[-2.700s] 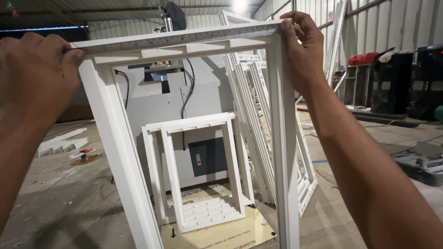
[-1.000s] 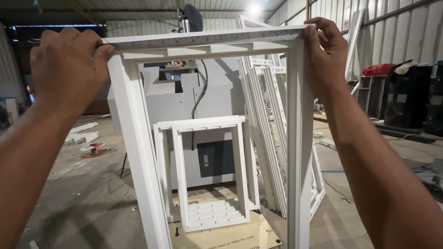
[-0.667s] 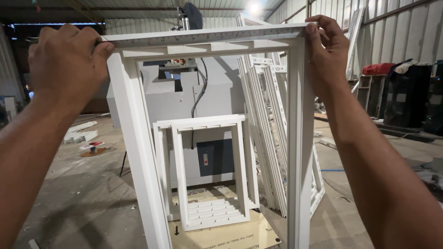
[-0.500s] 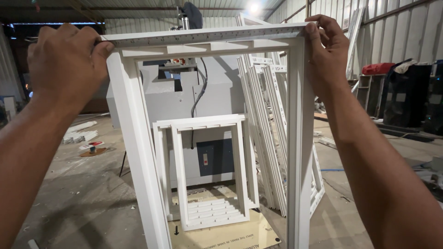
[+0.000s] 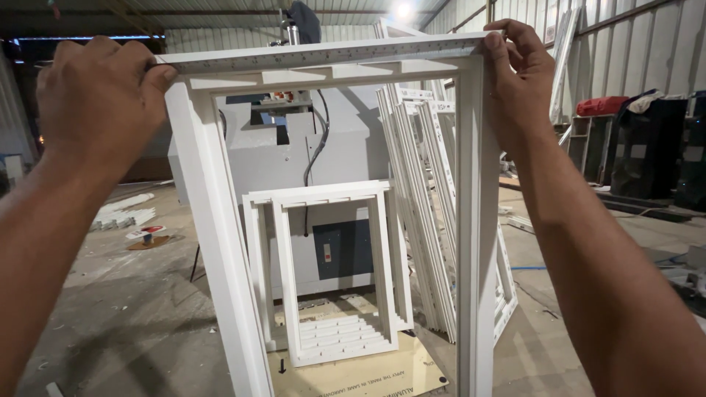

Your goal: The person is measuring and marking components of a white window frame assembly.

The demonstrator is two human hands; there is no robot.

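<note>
Two hands are clamped on the top of a white window frame, with a steel ruler laid along its upper rail. Compared with moments ago, the frame and ruler have barely shifted; the ruler is now held steady from corner to corner, so a reading across the width looks to be under way.

Left hand: its grip is closed over the ruler's end and the frame's upper left corner, thumb pressed on top. Just below it, the left upright is seen running down and away, smooth and white.

Between the two grips, the ruler lies flat, its scale facing up. Beyond and below, smaller white frames are seen standing on a board, against a grey machine.

Right hand: the grip is pinched on the ruler's far end and the upper right corner, fingertips curled over the edge. Further right, more frames are leaned by the wall.
</note>
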